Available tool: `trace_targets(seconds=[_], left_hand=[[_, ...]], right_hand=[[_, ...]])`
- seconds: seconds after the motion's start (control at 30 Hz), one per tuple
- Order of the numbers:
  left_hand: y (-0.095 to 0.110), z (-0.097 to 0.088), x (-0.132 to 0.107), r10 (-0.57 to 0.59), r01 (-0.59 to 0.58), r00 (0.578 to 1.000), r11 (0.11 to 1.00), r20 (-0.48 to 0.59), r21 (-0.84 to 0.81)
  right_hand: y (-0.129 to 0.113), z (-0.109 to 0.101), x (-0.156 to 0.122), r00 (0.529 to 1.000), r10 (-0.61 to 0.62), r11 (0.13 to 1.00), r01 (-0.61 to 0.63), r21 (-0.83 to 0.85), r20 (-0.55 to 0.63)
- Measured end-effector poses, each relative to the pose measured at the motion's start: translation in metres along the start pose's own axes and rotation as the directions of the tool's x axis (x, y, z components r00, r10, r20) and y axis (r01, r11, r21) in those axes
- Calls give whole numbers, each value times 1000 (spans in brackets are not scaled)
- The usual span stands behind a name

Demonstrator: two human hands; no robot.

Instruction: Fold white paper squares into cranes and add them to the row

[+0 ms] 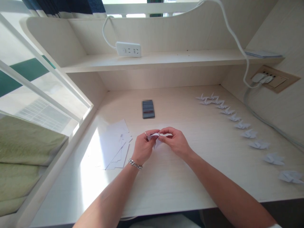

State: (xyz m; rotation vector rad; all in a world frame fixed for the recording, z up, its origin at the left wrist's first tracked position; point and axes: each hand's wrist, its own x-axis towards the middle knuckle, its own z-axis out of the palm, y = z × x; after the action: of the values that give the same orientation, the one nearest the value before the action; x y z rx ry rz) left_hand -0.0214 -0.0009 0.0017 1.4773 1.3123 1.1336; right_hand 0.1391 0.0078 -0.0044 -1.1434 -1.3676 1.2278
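Observation:
Between my two hands, above the middle of the desk, is a small piece of folded white paper. My left hand, with a ring and a chain bracelet at its wrist, pinches the paper's left side. From the right, my right hand grips the paper's upper part between thumb and fingers. The fingers cover much of the paper, so its exact folds are hidden. To the left lie loose white paper sheets, partly in bright sunlight.
A phone-like dark object, blurred out, lies beyond my hands. Several white paper cranes form a curved row along the right side. A power strip sits on the shelf; a white cable hangs to the wall socket.

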Motion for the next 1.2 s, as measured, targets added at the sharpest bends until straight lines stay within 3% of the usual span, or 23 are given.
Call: trace_targets(seconds=[0.27, 0.6, 0.87, 1.03, 1.2], left_hand=[[4, 0, -1, 5, -5, 1000, 1000, 0, -14], [6, 1, -2, 39, -39, 999, 995, 5, 92], [3, 0, -2, 23, -27, 998, 997, 52, 77], [2, 0, -1, -41, 40, 995, 999, 90, 5], [0, 1, -2, -107, 119, 980, 991, 167, -68]], right_hand=[[-1, -4, 1, 998, -54, 998, 54, 18, 30], [-9, -3, -3, 992, -126, 975, 126, -181, 11], [-13, -5, -5, 977, -213, 923, 203, -327, 6], [-12, -5, -6, 969, -246, 902, 218, -372, -30], [-10, -3, -6, 977, -194, 921, 150, -359, -91]])
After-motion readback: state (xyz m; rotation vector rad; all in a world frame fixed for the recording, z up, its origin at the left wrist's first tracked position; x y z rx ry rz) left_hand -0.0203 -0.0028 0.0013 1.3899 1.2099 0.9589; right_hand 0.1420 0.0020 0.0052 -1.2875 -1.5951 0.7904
